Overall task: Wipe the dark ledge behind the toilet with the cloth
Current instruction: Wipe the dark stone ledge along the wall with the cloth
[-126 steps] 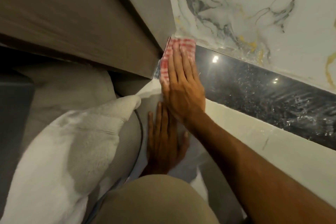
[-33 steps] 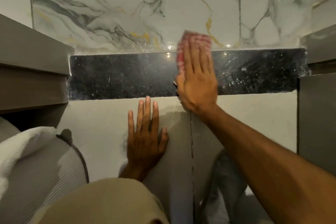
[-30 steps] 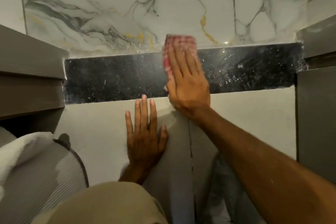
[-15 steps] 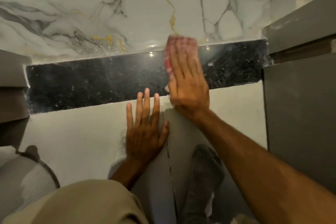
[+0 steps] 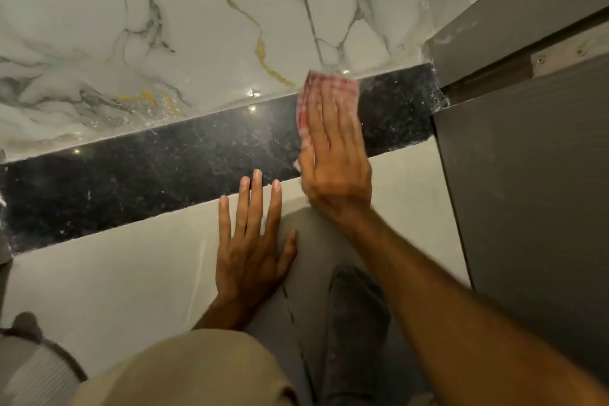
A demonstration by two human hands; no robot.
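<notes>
The dark speckled ledge (image 5: 164, 175) runs across the view below the marble wall. My right hand (image 5: 333, 155) lies flat on a red-and-white checked cloth (image 5: 324, 89), pressing it onto the right part of the ledge; only the cloth's top and left edges show past the fingers. My left hand (image 5: 252, 247) rests flat and spread on the pale wall panel just below the ledge, its fingertips at the ledge's front edge. It holds nothing.
White marble tiles (image 5: 197, 26) with grey and gold veins rise behind the ledge. A grey cabinet side (image 5: 527, 191) closes off the ledge at the right. A ribbed white object (image 5: 36, 372) sits at the bottom left. My knee in beige cloth (image 5: 197, 372) fills the bottom middle.
My right hand has slid the cloth along the ledge from its left corner toward the right end near the grey cabinet. My left hand stays pressed on the pale panel.
</notes>
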